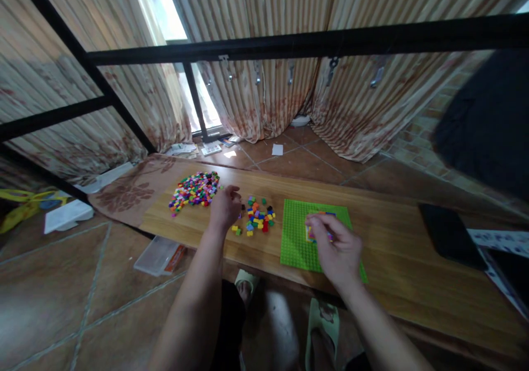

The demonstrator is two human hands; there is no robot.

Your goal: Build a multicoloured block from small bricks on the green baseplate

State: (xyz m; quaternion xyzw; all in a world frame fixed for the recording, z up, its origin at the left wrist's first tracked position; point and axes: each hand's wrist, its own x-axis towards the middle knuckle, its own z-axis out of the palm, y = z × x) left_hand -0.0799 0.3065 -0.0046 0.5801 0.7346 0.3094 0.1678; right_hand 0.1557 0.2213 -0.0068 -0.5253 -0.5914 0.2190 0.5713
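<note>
On the desk, a small patch of coloured bricks is sitting on the green baseplate, so the building appears to be under way, though the right hand is covering much of the patch and its full extent is staying hidden. Most of the baseplate's visible studs are showing bare, which is suggesting a fairly early stage. Plenty of material is lying loose: a smaller scatter of bricks is spreading just left of the baseplate, and a large mixed heap is lying farther left. The right hand is bending its thumb and fingers toward each other over the patch; whether they are pinching a brick, I cannot tell. The left hand is hanging between the heap and the scatter with its fingers partly curled, and whether it is holding anything I cannot tell either. As for labels, a clear plastic box on the floor is bearing an orange label, but no words on it are coming out legibly. Printed sheets are lying at the desk's right end beside a dark flat object, their marks being too small for reading. No brand is showing readably anywhere.
</note>
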